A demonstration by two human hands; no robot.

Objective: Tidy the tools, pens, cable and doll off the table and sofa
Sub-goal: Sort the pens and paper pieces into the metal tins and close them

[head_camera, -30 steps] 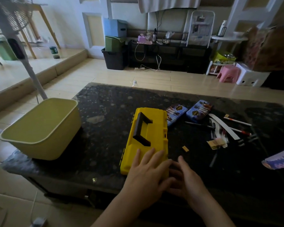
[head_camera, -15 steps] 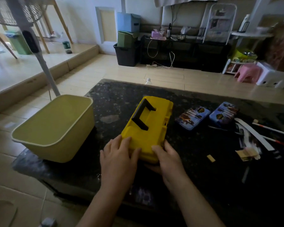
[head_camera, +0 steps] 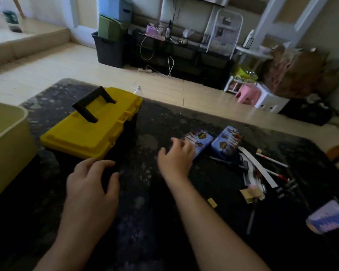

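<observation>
Hovering at a blue tin [head_camera: 199,142], the right hand [head_camera: 176,156] is holding its fingers apart, empty; the left hand [head_camera: 92,182] is curling loosely (also empty) beside the closed yellow toolbox [head_camera: 94,132]. Pens [head_camera: 271,159] are lying scattered right of the fingertips, tidying seemingly barely beginning.

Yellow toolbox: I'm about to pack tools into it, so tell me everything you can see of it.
The yellow toolbox looks like plastic: a yellow lid, shut, over a dark base, with a black handle rising from the lid. It lies flat and slantwise on the dark table, beside the pale bin. The left hand hovers at its near corner; contact cannot be told.
</observation>
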